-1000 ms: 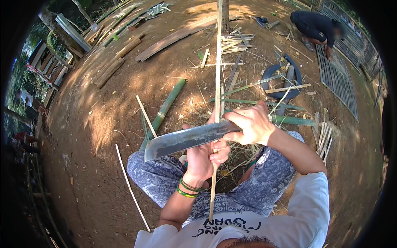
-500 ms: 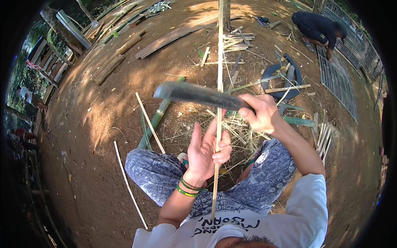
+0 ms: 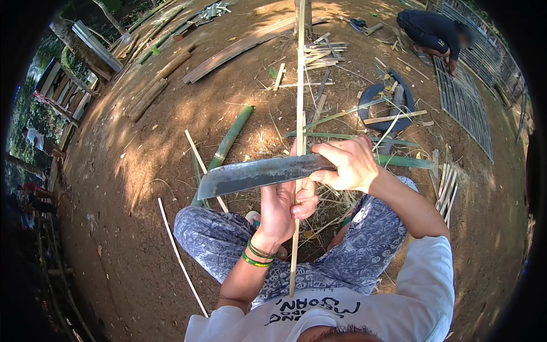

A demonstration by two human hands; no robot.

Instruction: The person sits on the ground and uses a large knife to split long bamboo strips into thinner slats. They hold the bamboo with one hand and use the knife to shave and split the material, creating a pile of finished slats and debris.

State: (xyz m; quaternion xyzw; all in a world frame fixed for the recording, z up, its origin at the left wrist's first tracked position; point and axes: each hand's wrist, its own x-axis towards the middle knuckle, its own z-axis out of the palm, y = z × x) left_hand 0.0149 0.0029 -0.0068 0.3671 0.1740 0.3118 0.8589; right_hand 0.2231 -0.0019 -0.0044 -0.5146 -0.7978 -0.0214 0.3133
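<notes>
1. Gripping a long bamboo strip (image 3: 299,102), the left hand (image 3: 283,210) has its fingers clenched round it above the lap.
2. Right hand (image 3: 348,164) grasps the handle of a broad knife (image 3: 257,174), blade lying across the strip.
3. Green bamboo pole (image 3: 231,138) lies on the dirt ground (image 3: 137,171) beyond the knees.

hands (image 3: 319,188) grip machete (image 3: 256,174) and bamboo strip (image 3: 299,102) — dirt ground.

The knife's handle is buried inside the right hand (image 3: 348,165); the blade (image 3: 256,175) crosses the bamboo strip (image 3: 299,102), hiding where they meet. The left hand (image 3: 285,208) covers the strip lower down. A distant person (image 3: 433,31) is blurred.
</notes>
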